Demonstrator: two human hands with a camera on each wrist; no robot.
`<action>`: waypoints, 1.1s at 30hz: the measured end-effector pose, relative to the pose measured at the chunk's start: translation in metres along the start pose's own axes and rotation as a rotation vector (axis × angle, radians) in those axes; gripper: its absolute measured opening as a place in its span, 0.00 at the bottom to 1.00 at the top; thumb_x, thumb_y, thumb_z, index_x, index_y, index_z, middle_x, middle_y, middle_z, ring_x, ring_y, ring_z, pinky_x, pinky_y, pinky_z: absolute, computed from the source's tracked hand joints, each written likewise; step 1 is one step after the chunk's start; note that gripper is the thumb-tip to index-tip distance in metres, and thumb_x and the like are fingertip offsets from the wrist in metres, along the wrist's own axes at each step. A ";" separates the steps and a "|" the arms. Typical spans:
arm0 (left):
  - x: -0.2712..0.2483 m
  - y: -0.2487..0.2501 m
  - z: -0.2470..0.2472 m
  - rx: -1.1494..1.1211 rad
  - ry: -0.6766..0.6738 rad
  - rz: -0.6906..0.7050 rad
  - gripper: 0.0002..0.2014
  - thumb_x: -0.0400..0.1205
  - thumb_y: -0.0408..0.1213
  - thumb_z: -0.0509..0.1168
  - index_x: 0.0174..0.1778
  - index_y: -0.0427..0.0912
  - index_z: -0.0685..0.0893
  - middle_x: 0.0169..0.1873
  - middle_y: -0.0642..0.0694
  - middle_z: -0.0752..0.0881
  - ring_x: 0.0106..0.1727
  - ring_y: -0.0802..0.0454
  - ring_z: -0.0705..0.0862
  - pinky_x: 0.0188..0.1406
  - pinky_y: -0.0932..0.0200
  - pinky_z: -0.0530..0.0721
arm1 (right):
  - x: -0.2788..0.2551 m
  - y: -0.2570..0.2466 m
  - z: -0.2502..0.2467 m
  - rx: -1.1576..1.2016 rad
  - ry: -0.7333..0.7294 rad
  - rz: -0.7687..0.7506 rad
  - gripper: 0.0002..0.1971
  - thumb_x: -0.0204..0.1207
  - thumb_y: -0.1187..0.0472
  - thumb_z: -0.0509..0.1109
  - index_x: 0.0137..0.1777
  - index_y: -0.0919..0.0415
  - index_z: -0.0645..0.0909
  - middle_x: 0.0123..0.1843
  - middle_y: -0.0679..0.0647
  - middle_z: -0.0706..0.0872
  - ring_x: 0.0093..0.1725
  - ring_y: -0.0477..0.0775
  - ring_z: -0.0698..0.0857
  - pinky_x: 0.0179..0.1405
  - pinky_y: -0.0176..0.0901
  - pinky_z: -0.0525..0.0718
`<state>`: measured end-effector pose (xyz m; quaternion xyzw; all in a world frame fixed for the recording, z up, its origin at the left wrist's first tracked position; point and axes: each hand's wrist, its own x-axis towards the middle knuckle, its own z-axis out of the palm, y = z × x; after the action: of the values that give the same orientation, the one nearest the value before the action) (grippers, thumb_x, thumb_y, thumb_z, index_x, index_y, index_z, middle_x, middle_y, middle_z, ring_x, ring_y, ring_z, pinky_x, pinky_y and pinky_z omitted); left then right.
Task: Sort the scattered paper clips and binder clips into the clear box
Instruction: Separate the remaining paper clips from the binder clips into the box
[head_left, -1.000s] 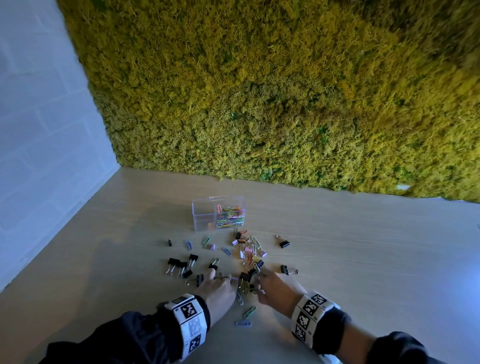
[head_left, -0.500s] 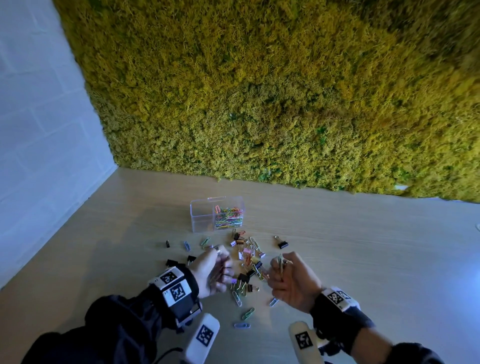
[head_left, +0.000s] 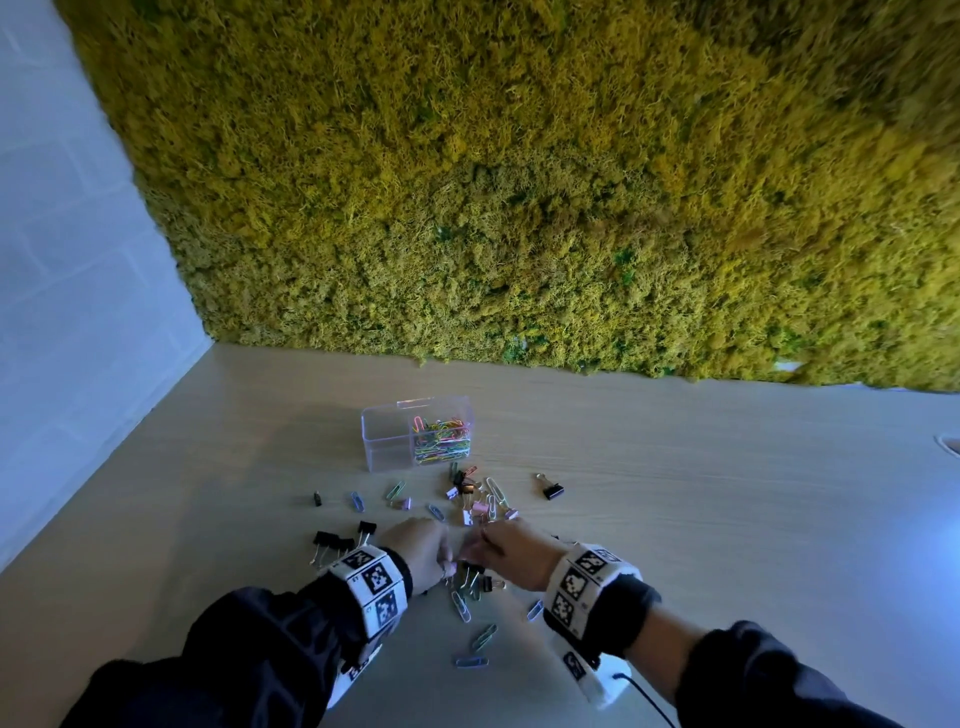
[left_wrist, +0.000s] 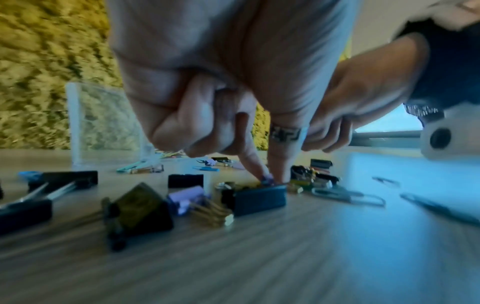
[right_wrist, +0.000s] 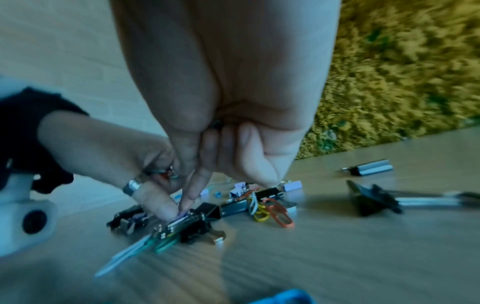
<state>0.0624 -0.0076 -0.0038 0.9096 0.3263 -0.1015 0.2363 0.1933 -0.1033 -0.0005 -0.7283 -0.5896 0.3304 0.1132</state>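
The clear box (head_left: 387, 441) stands on the wooden table; its right compartment holds coloured paper clips (head_left: 441, 439) and its left one looks empty. Loose paper clips and binder clips lie scattered in front of it. Both hands are down on the middle pile (head_left: 472, 577). My left hand (head_left: 441, 558) has curled fingers with coloured clips (right_wrist: 162, 172) tucked in them, and its fingertips (left_wrist: 270, 179) touch a dark binder clip (left_wrist: 259, 198). My right hand (head_left: 480, 545) is curled too, something dark tucked in its palm, and its index fingertip (right_wrist: 187, 203) is on the pile.
Black binder clips (head_left: 332, 540) lie left of my left wrist and one lies alone to the right (head_left: 553, 491). Loose paper clips (head_left: 471, 662) lie near the table's front. A moss wall (head_left: 519, 208) rises behind the table, a white wall at left.
Half a second ago both hands were lifted and turned up, holding clips. Both have since dropped back onto the middle pile, fingertips down among the clips.
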 end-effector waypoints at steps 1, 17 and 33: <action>0.000 -0.002 -0.001 0.011 0.007 0.006 0.04 0.77 0.41 0.66 0.37 0.50 0.82 0.51 0.47 0.88 0.53 0.47 0.85 0.48 0.59 0.78 | 0.003 -0.002 -0.001 -0.062 -0.017 -0.020 0.11 0.79 0.62 0.61 0.58 0.59 0.81 0.53 0.59 0.88 0.52 0.57 0.86 0.57 0.46 0.83; -0.009 -0.007 -0.001 0.002 -0.004 0.112 0.12 0.77 0.42 0.65 0.57 0.52 0.79 0.47 0.51 0.81 0.50 0.52 0.81 0.50 0.59 0.76 | 0.019 0.022 -0.035 -0.082 0.092 0.009 0.11 0.70 0.59 0.75 0.49 0.63 0.84 0.29 0.39 0.69 0.29 0.35 0.68 0.27 0.26 0.65; 0.003 0.002 0.005 0.078 -0.085 0.145 0.09 0.72 0.44 0.72 0.46 0.48 0.86 0.54 0.42 0.85 0.53 0.45 0.84 0.46 0.61 0.76 | -0.016 0.018 -0.019 -0.084 -0.034 -0.052 0.09 0.66 0.57 0.77 0.46 0.53 0.83 0.31 0.38 0.70 0.31 0.34 0.73 0.32 0.28 0.67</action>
<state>0.0657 -0.0100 -0.0082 0.9342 0.2449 -0.1354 0.2214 0.2179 -0.1187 0.0098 -0.7112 -0.6235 0.3145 0.0808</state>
